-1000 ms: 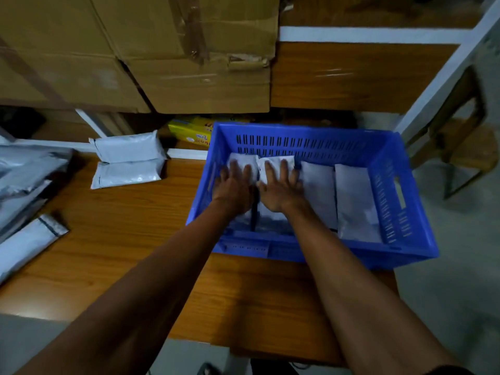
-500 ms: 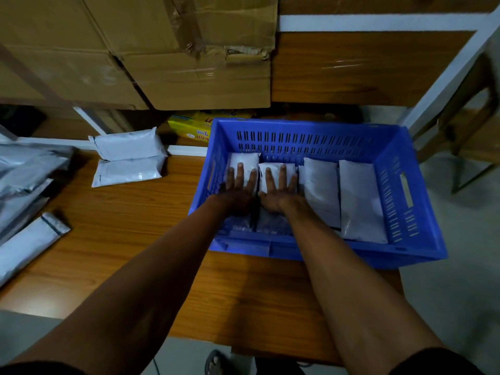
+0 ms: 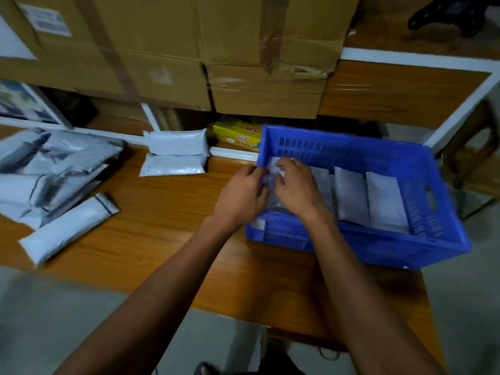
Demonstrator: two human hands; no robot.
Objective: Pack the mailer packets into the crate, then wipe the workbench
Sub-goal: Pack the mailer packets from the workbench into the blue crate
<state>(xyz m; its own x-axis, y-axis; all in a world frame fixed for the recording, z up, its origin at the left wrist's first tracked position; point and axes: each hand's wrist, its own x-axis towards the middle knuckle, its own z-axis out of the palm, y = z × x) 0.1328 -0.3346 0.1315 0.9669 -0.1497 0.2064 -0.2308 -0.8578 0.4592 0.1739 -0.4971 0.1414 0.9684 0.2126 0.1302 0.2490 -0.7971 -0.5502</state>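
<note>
- Both hands are working at the left end of the blue crate [image 3: 378, 247], which is sitting on the right part of the wooden workbench [image 3: 167, 212].
- The left hand [image 3: 240, 196] is hovering over the crate's left wall, fingers curled in against a pale mailer packet [image 3: 273, 165] — the blur means I cannot tell if it is really gripping.
- The right hand [image 3: 295, 188] is lying on top of that same packet, fingers bent over its far end; whether they pinch it or only press, I cannot say.
- Inside the crate, more packets [image 3: 351, 196] are lying side by side, long axes running from the near wall to the far wall.
- Out on the bench, two packets [image 3: 176, 152] are stacked near the back edge, long axes running left to right.
- One long packet [image 3: 67, 231] is lying diagonally at the left — its banded end pointing up and right.
- A loose heap of grey mailers [image 3: 51, 169] is sitting at the far left.
- Cardboard boxes [image 3: 189, 50] are looming behind.
</note>
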